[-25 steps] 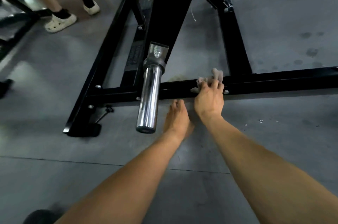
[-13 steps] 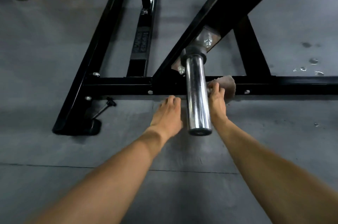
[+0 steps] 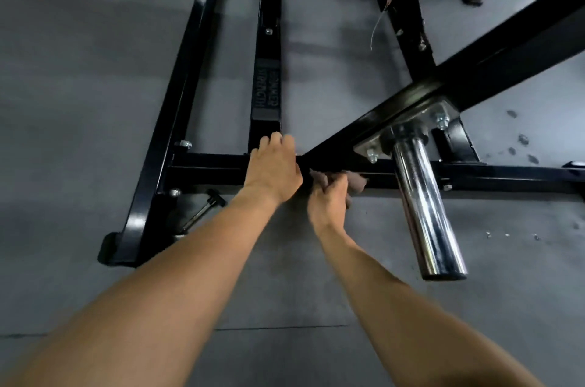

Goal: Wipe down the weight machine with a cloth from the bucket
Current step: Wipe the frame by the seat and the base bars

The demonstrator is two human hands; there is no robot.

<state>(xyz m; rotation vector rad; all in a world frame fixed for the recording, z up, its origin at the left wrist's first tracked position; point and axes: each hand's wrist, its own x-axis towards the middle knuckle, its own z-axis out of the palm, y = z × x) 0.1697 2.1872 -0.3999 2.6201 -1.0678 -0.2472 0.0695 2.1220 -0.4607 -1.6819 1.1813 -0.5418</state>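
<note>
Cloth point(image 3: 357, 181), clutched by the right hand point(image 3: 329, 200), has been advanced leftward along the crossbar point(image 3: 209, 165), now clasped by the left hand point(image 3: 273, 168); wiping progresses.

One view only: a wide-angle camera worn on the person's head, facing forward and steeply down. It looks from close above at the black machine frame point(image 3: 209, 165) on the grey floor point(image 3: 79, 86); the chrome post point(image 3: 424, 212) projects up toward the lens.
</note>
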